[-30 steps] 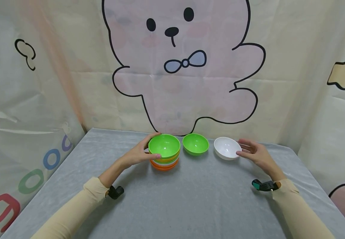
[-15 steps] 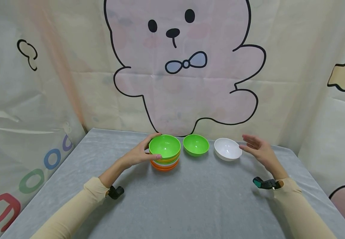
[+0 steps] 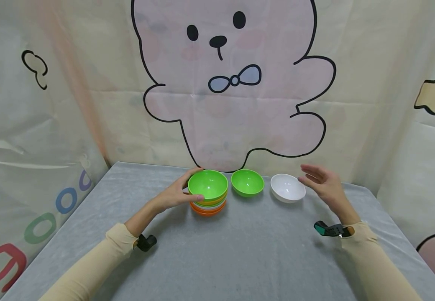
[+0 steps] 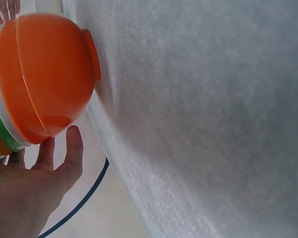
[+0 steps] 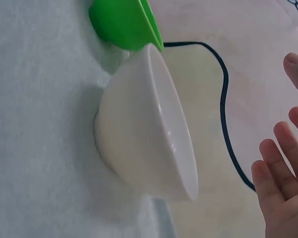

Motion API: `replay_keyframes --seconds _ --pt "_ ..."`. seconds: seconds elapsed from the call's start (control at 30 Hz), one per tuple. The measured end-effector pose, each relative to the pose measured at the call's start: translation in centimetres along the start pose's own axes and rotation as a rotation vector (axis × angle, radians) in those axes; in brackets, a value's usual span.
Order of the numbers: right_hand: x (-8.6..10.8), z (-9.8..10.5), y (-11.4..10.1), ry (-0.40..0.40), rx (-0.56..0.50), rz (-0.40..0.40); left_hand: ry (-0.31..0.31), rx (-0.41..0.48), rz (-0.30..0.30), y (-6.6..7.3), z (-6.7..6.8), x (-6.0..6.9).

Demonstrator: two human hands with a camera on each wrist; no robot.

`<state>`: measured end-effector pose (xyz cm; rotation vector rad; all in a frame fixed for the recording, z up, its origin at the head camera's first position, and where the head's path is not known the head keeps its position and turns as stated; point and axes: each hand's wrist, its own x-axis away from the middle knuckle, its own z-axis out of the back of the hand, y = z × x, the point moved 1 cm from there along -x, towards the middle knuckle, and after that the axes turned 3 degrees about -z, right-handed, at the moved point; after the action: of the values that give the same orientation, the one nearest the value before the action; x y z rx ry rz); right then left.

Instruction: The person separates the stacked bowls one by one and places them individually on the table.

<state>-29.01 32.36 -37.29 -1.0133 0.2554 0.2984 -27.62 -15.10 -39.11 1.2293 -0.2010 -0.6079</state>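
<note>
A stack of several nested bowls (image 3: 208, 184), bright green on top with yellow, green, white and orange rims below, stands left of centre at the table's back. My left hand (image 3: 174, 193) holds its left side, thumb at the front and fingers behind; in the left wrist view the fingers (image 4: 73, 148) reach the orange bowl (image 4: 54, 74). A white bowl (image 3: 287, 188) stands upright at the right. Just beyond its right rim my right hand (image 3: 327, 188) hovers with fingers apart, holding nothing; the right wrist view shows a gap between the hand (image 5: 285, 173) and the white bowl (image 5: 134, 119).
A single green bowl (image 3: 247, 182) stands between the stack and the white bowl. Grey cloth covers the table (image 3: 240, 255), whose back edge lies close behind the bowls. A printed curtain (image 3: 225, 125) hangs behind it.
My right hand has come off the white bowl's rim and risen slightly, its fingers now clear of it. The left hand and the stack stay in place.
</note>
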Motion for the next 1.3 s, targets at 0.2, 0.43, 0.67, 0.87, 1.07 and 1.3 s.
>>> replay_keyframes --seconds 0.2,0.43,0.67,0.87,1.07,1.3 --pt "-0.3 -1.0 -1.1 -0.021 -0.046 0.042 0.002 -0.001 0.005 -0.2 0.0 0.0" --pt "-0.9 -2.5 -2.2 -0.034 -0.135 0.086 0.002 0.000 0.008 -0.1 0.0 0.0" --pt "-1.6 -4.1 -2.6 -0.074 -0.200 0.118 0.004 -0.007 0.005 -0.1 0.1 0.0" --pt "-1.9 -5.5 -3.0 -0.103 -0.213 0.122 0.001 -0.009 0.006 0.0 0.1 0.0" --pt "-2.2 -6.8 -3.5 -0.122 -0.215 0.129 0.002 -0.014 0.003 -0.1 0.1 0.0" --pt "-2.6 -8.1 -3.9 -0.145 -0.248 0.150 0.003 -0.026 0.004 -0.4 0.2 -0.1"
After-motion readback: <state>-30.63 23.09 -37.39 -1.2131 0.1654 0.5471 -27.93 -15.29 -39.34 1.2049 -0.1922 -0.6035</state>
